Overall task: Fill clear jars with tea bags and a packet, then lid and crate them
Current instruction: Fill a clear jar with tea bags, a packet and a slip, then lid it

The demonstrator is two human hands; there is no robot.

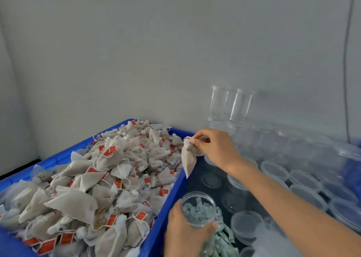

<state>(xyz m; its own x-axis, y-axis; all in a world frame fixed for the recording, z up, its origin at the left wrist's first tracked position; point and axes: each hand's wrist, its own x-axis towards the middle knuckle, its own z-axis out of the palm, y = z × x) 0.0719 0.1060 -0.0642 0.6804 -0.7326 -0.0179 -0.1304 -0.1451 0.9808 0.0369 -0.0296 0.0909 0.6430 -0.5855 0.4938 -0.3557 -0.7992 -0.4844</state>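
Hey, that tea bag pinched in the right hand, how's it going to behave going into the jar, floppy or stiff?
Likely floppy: the tea bag hangs limp and creased below the right hand, which pinches its top. Probably light, since fingertips alone carry it. Its string and red tag may snag on the rim of the jar that the left hand holds.

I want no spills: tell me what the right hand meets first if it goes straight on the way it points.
Probably the heaped tea bags in the blue crate: the right hand, pinching one tea bag, points left over the crate rim. Depth is unclear.

Right hand [213, 149] raised with arm outstretched, fingertips pinching, left hand [185, 229] low, fingers curled in a grip
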